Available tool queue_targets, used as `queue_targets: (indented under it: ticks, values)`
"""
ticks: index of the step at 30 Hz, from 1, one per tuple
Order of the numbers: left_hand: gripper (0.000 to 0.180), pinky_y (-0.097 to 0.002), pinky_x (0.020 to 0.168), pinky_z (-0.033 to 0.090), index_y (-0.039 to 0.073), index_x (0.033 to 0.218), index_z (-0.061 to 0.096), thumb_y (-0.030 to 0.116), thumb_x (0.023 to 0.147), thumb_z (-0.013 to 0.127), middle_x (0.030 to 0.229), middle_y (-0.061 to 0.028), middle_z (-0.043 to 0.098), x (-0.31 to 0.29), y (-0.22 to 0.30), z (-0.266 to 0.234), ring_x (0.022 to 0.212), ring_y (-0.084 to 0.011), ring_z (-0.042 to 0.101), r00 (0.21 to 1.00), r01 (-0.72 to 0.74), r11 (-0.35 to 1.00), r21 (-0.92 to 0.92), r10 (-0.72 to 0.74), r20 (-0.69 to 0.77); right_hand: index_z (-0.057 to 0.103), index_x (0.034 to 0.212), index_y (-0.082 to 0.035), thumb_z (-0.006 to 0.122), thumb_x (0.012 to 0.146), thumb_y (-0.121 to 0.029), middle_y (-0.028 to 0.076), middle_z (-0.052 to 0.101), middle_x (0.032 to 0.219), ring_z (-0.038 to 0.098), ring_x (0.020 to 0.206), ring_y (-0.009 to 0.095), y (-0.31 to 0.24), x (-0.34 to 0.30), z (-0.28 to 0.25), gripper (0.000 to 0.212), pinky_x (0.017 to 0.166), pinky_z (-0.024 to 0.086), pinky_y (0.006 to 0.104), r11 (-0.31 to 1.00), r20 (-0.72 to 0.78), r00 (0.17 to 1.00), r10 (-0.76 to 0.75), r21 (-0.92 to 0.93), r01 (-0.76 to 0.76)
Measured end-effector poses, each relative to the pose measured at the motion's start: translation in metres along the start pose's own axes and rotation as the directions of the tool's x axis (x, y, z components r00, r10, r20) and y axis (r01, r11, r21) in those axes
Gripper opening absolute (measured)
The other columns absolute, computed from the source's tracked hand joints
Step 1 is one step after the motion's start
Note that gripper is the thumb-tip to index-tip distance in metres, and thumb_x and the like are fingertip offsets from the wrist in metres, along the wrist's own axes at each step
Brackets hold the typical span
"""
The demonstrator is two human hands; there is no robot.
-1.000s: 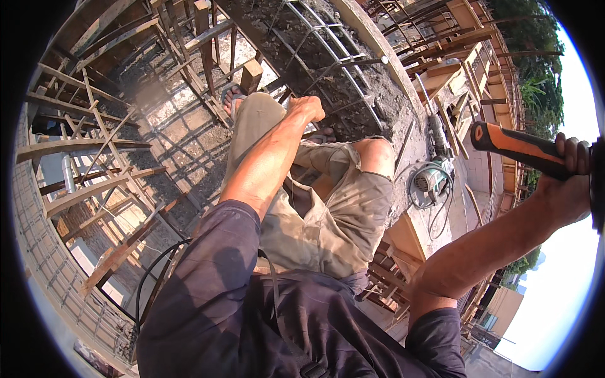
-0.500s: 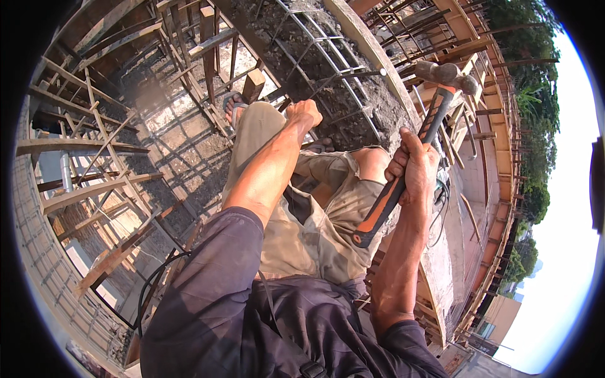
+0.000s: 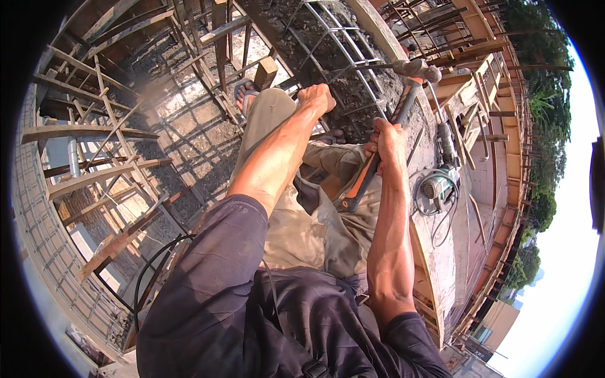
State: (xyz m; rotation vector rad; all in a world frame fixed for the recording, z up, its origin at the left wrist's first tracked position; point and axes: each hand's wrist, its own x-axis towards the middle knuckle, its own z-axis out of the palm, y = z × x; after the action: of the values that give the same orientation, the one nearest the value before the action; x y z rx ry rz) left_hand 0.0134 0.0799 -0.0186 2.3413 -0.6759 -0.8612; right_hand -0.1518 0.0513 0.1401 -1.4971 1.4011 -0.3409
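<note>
A hammer (image 3: pixel 408 101) slants above the right thigh, head to the far side, its black-and-orange handle wrapped in the right hand (image 3: pixel 386 146); the left hand (image 3: pixel 316 99) curls into a fist beside the left knee (image 3: pixel 272 103), any contents hidden, with a corded power tool (image 3: pixel 436 189) at right

Black and orange hammer handle (image 3: pixel 362 184)

This view comes from the left of two side-by-side fisheye cameras on the wearer's head and faces steeply down. The shirt (image 3: pixel 208 277) and trousers (image 3: pixel 293 239) sit close below the lens, with the left hand (image 3: pixel 317 99) and right hand (image 3: pixel 389 143) a little farther out. It takes in a very wide field (straight timbers (image 3: pixel 82 132) bow toward its margin), reaching trees (image 3: pixel 542 94) and sky (image 3: pixel 567 277) at right.
</note>
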Motion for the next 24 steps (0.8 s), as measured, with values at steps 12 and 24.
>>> queue_targets:
  ticks: [12,24]
  values:
    - [0.036,-0.0424,0.101,0.045,0.009,0.117,0.073,0.019,0.084,0.063,0.127,-0.0142,0.068,0.003,-0.004,0.015,0.123,-0.0293,0.062,0.98,0.085,0.995,0.054,-0.093,0.176,0.048,0.073,-0.011,0.068,0.09,-0.021,-0.003,0.041,0.056,0.037,0.04,0.008,-0.166,-0.113,-0.108,0.028,0.038,0.033,0.027,0.668,-0.213,0.713,-0.668,0.25,0.701]
    - [0.038,-0.0441,0.101,0.043,0.006,0.114,0.072,0.02,0.081,0.061,0.121,-0.0194,0.069,0.0,-0.011,0.001,0.122,-0.034,0.062,0.996,0.04,0.998,-0.042,-0.037,0.081,0.052,0.081,-0.004,0.064,0.088,-0.016,0.003,0.045,0.059,0.042,0.041,0.015,-0.015,-0.024,0.009,0.018,0.041,0.038,0.0324,0.975,0.09,0.993,0.073,0.203,-0.09]
